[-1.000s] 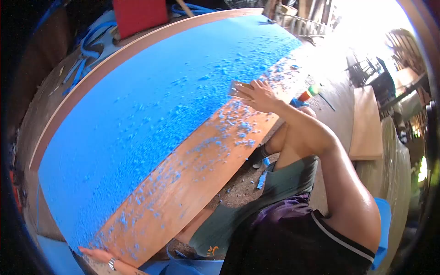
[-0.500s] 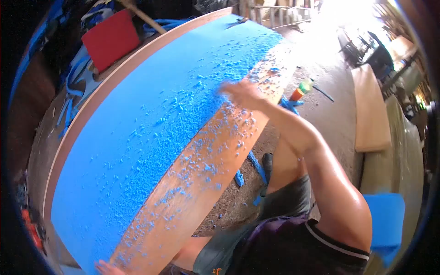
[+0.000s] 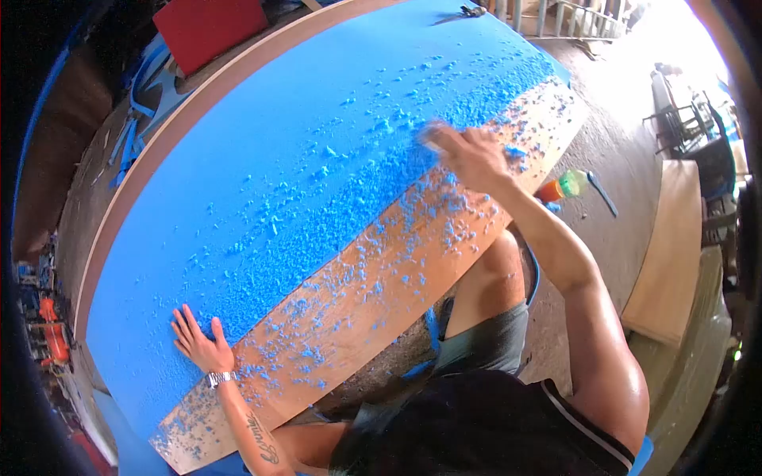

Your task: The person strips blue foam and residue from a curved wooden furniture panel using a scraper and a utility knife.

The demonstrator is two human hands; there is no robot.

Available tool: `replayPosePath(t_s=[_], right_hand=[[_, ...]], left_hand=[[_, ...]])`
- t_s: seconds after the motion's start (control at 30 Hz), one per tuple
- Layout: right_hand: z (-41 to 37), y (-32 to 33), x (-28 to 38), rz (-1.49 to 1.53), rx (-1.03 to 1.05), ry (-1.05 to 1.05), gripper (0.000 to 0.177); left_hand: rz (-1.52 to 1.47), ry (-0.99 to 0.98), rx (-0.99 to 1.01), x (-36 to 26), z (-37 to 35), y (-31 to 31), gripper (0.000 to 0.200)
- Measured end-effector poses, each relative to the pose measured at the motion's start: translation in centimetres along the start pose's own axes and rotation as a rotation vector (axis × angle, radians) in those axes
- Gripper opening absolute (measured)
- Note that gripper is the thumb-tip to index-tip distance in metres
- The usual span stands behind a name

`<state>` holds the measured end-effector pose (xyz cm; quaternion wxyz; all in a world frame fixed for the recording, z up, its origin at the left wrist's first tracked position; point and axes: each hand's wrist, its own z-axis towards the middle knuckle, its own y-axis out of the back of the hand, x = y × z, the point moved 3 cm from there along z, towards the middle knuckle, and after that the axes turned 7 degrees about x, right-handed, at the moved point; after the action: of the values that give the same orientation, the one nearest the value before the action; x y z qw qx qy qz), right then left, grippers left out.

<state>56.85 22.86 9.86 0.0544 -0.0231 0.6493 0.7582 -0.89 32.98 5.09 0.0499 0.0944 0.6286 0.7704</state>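
Observation:
A large blue sheet (image 3: 182, 190) bears a thick band of blue crumbs (image 3: 278, 266). Along its near side lies a long wooden board (image 3: 357, 325), strewn with more crumbs. My left hand (image 3: 202, 343), with a metal watch on the wrist, rests flat with fingers spread on the sheet by the board's left end. My right hand (image 3: 468, 155) is over the edge where board and sheet meet, near the right end. Its fingertips are smeared by motion among the crumbs, so whether they hold anything is hidden.
A bottle with orange liquid (image 3: 559, 186) is on the floor to the right. A red panel (image 3: 206, 32) stands behind the sheet's raised wooden rim (image 3: 131, 186). Chairs (image 3: 683, 119) and a leaning tan panel (image 3: 667, 254) are at the right.
My left hand has come further onto the sheet from the lower edge. My right hand is still at the board's edge, blurred. The camera view has shifted.

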Motion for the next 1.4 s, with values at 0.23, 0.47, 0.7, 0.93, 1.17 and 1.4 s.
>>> replayPosePath(t_s=[0.23,0.47,0.7,0.93,1.17,1.4], right_hand=[[1.8,-0.8,5.3,0.322,0.054,0.139,0.048],[-1.2,-3.4,-19.7,-0.200,0.128,-0.127,0.052],[0.8,-3.0,-16.5,0.130,0.123,-0.027,0.037],[-3.0,-3.6,-35.4,0.078,0.053,-0.530,0.036],[-0.8,-1.0,-30.6,0.022,0.068,-0.329,0.043],[-10.0,-9.6,-50.9,-0.129,-0.300,-0.829,0.057]], left_hand=[[-0.010,0.313,0.119,-4.6,1.1,-1.4,0.075],[-0.037,0.128,0.022,-14.6,0.7,0.5,0.074],[0.022,0.137,-0.003,-13.7,0.8,-1.1,0.070],[0.138,0.197,0.032,-12.4,0.2,-1.7,0.069],[0.153,0.255,0.057,-12.8,0.4,-1.4,0.068],[-0.014,0.161,-0.060,-14.0,0.5,-0.7,0.071]])
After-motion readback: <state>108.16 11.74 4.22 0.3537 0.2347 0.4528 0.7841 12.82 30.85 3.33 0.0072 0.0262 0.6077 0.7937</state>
